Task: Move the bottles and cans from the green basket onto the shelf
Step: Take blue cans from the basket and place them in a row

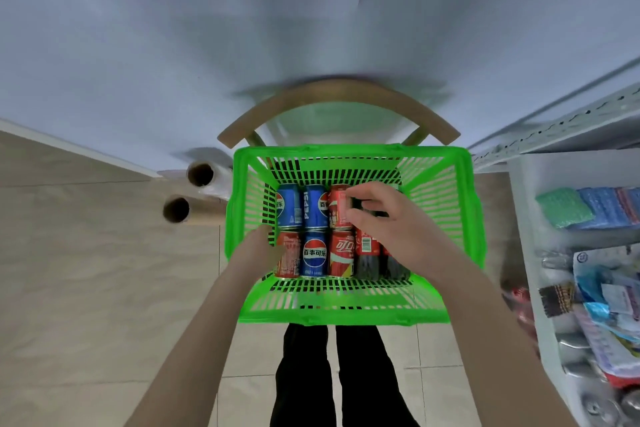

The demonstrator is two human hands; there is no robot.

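Observation:
A green basket (443, 184) sits on a wooden chair, straight below me. Inside lie several cans: blue Pepsi cans (314, 255) and red cola cans (342, 253), in two rows. At the right of the basket lie dark cola bottles (367, 253) with red labels. My right hand (394, 222) reaches into the basket, fingers curled round the upper part of a dark bottle. My left hand (258, 246) is at the basket's left side, its fingers against a red can (289, 255); whether they grip it is hidden. The white shelf (526, 218) stands at the right.
The shelf at the right holds packets, cloths (588, 206) and cans lower down. Two cardboard-cored rolls (201, 174) lean against the wall left of the basket. The chair's curved wooden back (339, 97) is behind the basket. My legs stand below it on tiled floor.

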